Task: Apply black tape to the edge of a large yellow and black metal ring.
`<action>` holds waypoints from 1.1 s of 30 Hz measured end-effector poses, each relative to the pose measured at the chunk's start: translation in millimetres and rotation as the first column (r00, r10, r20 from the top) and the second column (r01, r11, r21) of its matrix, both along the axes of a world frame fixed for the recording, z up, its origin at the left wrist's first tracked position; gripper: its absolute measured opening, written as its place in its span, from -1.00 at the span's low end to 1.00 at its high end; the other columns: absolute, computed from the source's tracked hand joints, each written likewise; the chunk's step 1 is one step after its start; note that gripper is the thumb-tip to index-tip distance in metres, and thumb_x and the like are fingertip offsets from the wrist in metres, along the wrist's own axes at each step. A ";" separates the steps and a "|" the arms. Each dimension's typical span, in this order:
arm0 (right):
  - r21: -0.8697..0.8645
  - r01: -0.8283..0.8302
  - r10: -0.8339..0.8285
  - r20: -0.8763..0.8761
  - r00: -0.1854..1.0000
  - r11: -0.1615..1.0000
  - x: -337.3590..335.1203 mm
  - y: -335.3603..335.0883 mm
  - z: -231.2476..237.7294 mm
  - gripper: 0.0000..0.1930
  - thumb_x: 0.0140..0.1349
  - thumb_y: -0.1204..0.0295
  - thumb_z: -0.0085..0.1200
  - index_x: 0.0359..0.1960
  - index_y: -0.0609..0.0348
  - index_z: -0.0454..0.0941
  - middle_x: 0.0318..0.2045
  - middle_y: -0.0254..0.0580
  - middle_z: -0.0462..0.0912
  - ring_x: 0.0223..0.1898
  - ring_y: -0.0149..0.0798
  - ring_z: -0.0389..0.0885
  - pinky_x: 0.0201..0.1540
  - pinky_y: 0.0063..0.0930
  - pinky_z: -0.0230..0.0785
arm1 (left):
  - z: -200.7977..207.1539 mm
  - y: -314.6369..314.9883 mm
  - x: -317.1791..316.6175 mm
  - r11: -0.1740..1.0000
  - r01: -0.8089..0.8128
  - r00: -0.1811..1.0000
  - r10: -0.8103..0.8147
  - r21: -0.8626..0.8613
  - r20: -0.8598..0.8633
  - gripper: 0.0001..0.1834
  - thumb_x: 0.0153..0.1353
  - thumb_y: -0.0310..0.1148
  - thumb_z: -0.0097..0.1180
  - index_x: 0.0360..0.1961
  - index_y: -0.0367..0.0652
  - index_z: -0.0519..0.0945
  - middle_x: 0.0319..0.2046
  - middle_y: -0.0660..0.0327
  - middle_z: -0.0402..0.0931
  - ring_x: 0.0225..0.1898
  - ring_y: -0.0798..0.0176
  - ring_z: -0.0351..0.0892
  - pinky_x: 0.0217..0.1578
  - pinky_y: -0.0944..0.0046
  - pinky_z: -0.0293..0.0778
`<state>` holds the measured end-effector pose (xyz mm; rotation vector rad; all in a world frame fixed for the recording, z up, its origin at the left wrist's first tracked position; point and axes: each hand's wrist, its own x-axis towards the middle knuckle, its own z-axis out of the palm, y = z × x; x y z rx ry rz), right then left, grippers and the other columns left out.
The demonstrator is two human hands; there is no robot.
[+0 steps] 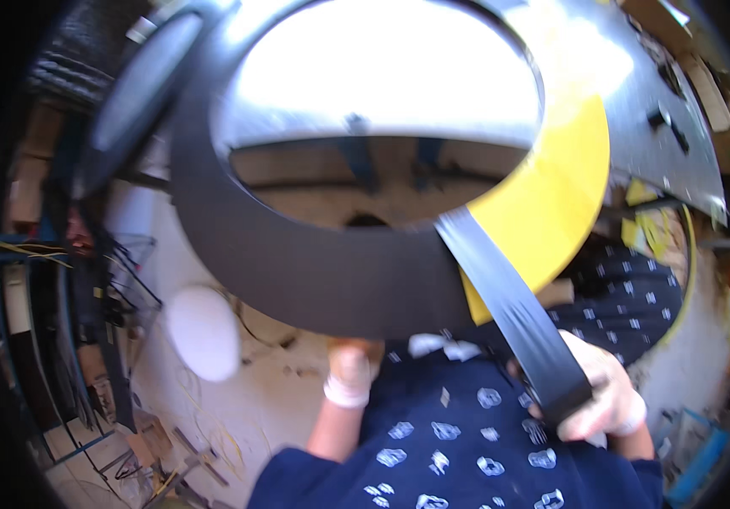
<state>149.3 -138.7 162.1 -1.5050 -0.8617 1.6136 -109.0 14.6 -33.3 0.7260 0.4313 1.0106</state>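
A large flat ring [314, 284] fills the upper middle of the head view. Its left and near part has a black surface, while the right part is bright yellow [551, 195]. From the border between the two colours, a strip of black tape [492, 288] runs taut over the ring's near edge toward me. My right hand [598, 386] is closed around the tape's lower end, where it darkens into what looks like a roll. My left hand [353, 363], with a white cuff at the wrist, is at the ring's near edge; the ring hides its fingers.
Behind the ring lies a shiny metal tabletop [670, 170] with a small black object [666, 123]. A dark oval disc [144, 93] stands at the left. Below it are a white round seat [202, 332] and a blue-framed rack [42, 339]. Yellow scraps [649, 227] hang at the right.
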 end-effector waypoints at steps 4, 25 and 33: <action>0.046 0.163 -0.160 -0.062 0.985 0.985 0.1 18.2 26.4 -0.60 -0.27 0.37 0.47 -0.29 0.19 0.76 -0.06 -0.03 0.61 -0.01 -0.13 0.60 0.06 -0.30 0.40 | 66.0 37.3 -7.7 0.989 0.062 0.992 -0.045 -0.135 0.121 -0.21 0.16 -0.20 0.33 0.39 -0.09 0.29 0.27 0.13 0.38 0.30 0.03 0.36 0.29 -0.03 0.32; 0.077 0.366 -0.360 -0.084 0.929 0.927 11.0 0.2 56.8 -0.69 0.03 0.28 0.36 -0.34 0.34 0.70 -0.26 0.05 0.69 -0.19 0.07 0.68 -0.06 0.00 0.50 | 72.0 8.0 28.3 0.961 -0.101 0.995 0.093 -0.258 -0.044 -0.70 0.26 -0.44 0.18 -0.03 -0.38 0.60 -0.06 0.07 0.63 -0.01 0.12 0.64 0.09 0.13 0.56; 0.433 0.546 -0.549 -0.131 0.825 0.717 36.7 98.5 52.1 -0.21 0.46 -0.15 -0.22 0.42 0.33 0.13 0.26 0.37 0.38 0.17 0.18 0.57 0.08 -0.14 0.60 | 73.7 35.7 54.6 0.921 -0.111 0.987 0.058 -0.374 -0.151 -0.74 0.25 -0.51 0.24 -0.04 -0.31 0.62 -0.09 0.11 0.64 -0.05 0.19 0.66 0.04 0.19 0.62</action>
